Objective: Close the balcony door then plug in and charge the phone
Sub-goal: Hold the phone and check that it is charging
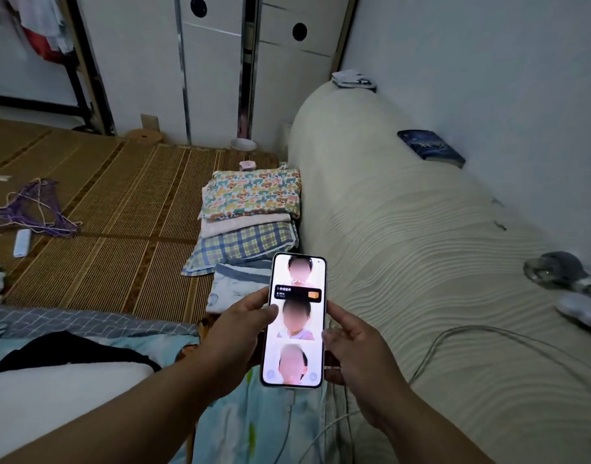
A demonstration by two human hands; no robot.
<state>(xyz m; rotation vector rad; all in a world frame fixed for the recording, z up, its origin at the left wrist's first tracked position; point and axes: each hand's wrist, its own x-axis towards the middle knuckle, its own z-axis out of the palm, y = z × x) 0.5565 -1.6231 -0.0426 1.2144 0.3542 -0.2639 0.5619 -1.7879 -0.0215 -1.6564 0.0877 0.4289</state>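
A phone with a lit screen is upright in the lower middle of the head view, held between both hands. My left hand grips its left edge, thumb resting on the screen. My right hand grips its right edge. A white charging cable runs from the phone's bottom end, loops over the cream cushion and goes off to the right. A white plug piece sits at the phone's bottom edge. No balcony door is clearly in view.
A long cream ribbed cushion lies along the right wall with a blue book on it. Folded patterned bedding lies on the woven mat. A white remote and purple cord lie left. White wardrobe doors stand behind.
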